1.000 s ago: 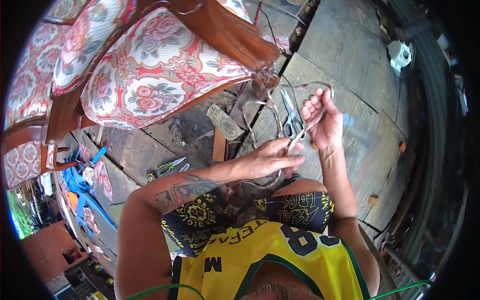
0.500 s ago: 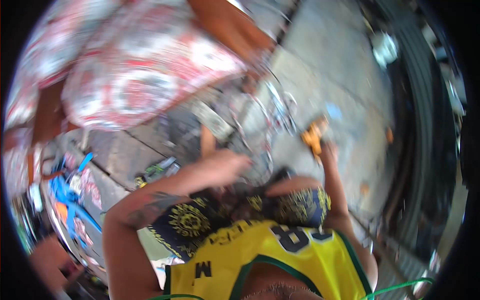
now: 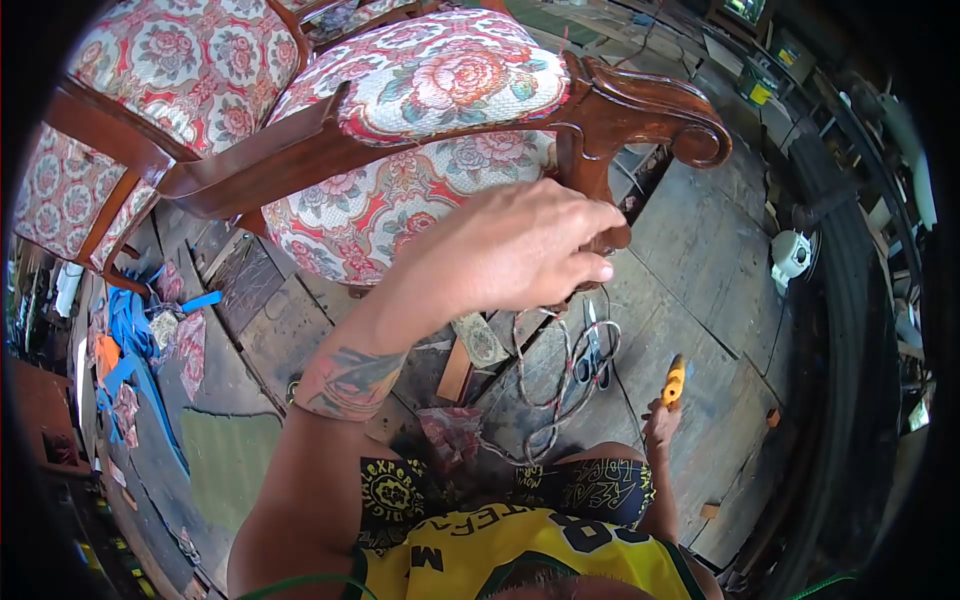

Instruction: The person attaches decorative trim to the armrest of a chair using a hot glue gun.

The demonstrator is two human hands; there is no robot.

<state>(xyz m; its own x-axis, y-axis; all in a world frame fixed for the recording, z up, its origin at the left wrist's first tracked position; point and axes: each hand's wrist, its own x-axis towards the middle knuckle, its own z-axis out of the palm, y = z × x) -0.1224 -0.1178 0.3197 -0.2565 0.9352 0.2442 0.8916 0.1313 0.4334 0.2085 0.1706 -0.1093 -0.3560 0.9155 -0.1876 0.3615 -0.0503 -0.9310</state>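
An armchair (image 3: pixel 465 80) with floral fabric and carved brown wood is tilted over, its scrolled arm (image 3: pixel 690 125) jutting to the right. My left hand (image 3: pixel 545 245) is closed at the chair's wooden leg (image 3: pixel 612 240), thumb below and fingers bent over it; part of the leg is hidden behind the hand. Low on my right side, my right hand (image 3: pixel 658 425) grips an orange pistol-shaped tool (image 3: pixel 675 380), which points away from me. Scissors (image 3: pixel 592 355) and a patterned cord (image 3: pixel 540 440) lie on the floor between my hands.
Wooden boards form the floor (image 3: pixel 690 240). Blue strips (image 3: pixel 125 325) and fabric scraps lie at left, near a green mat (image 3: pixel 230 460). A small wood block (image 3: pixel 455 372) and a red patterned scrap (image 3: pixel 450 435) lie before my knees. A white round object (image 3: pixel 792 255) stands at right.
My left hand has moved forward from near my lap to the chair leg. The chair appears farther right in view as the camera turned. The orange tool stays in my right hand.
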